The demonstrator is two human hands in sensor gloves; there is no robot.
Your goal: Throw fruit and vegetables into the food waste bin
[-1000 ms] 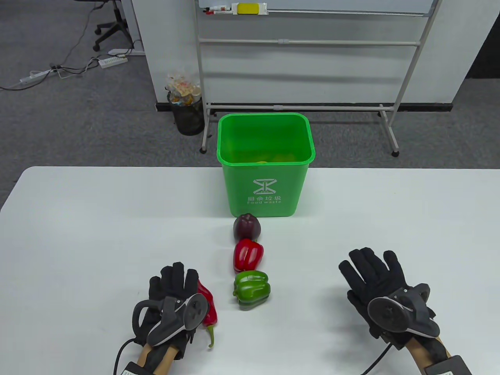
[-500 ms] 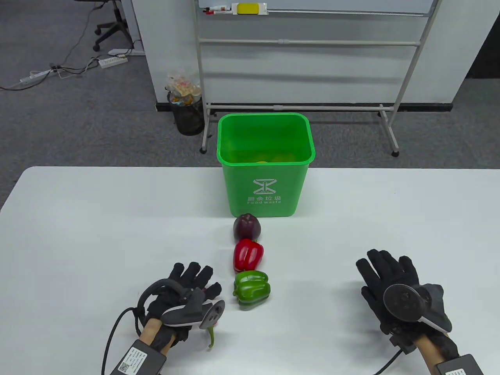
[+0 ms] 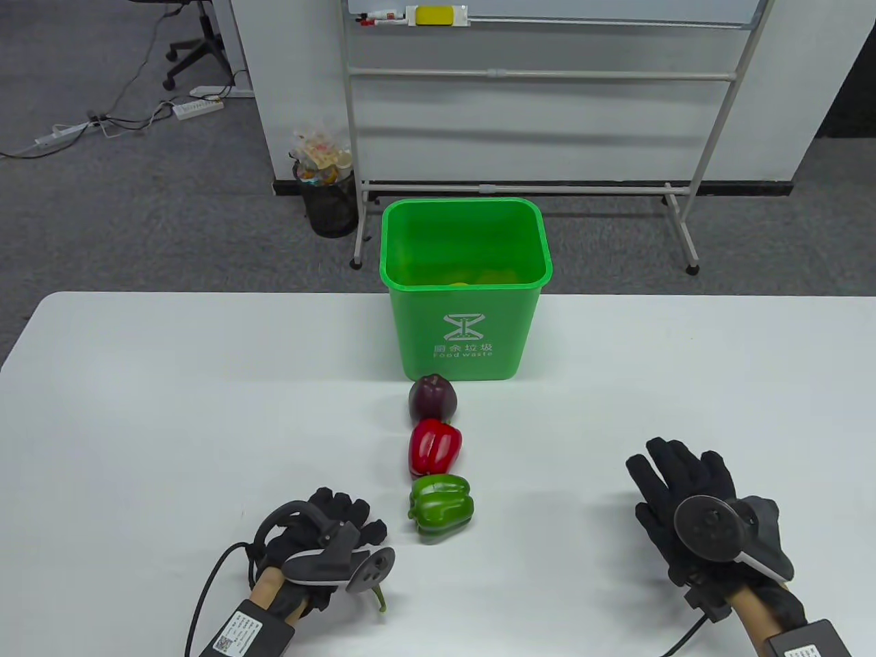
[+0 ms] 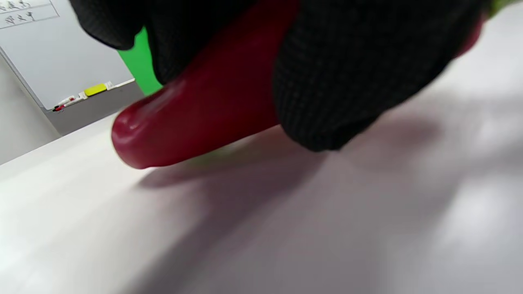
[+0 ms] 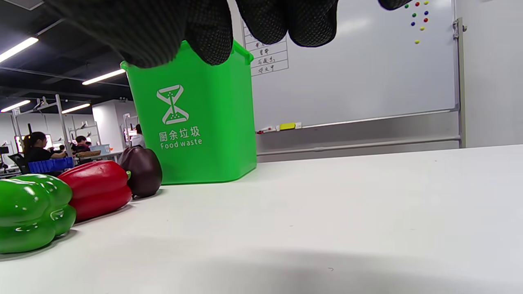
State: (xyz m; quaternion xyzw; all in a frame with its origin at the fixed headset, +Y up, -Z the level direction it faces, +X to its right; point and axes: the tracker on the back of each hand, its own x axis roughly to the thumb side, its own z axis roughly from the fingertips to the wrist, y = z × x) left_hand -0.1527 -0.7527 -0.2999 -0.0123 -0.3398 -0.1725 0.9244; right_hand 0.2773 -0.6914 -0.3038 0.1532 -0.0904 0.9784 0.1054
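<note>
My left hand [image 3: 342,520] grips a red chili pepper [image 4: 196,110] just above the table at the front left. In the table view only its green stem [image 3: 378,599] shows below the tracker. A green bell pepper [image 3: 441,508], a red bell pepper [image 3: 434,447] and a dark purple fruit [image 3: 432,397] lie in a line toward the green food waste bin [image 3: 465,287], which holds some yellow items. They also show in the right wrist view: green pepper [image 5: 32,210], red pepper [image 5: 98,188], bin [image 5: 192,118]. My right hand [image 3: 677,479] lies flat and empty on the table at the front right.
The white table [image 3: 137,383] carries only these things. Behind it stand a whiteboard frame [image 3: 534,75] and a black mesh trash can [image 3: 328,198] on the floor.
My left hand has curled around the chili pepper and drawn it back toward the front edge. My right hand has moved slightly right and back, then settled.
</note>
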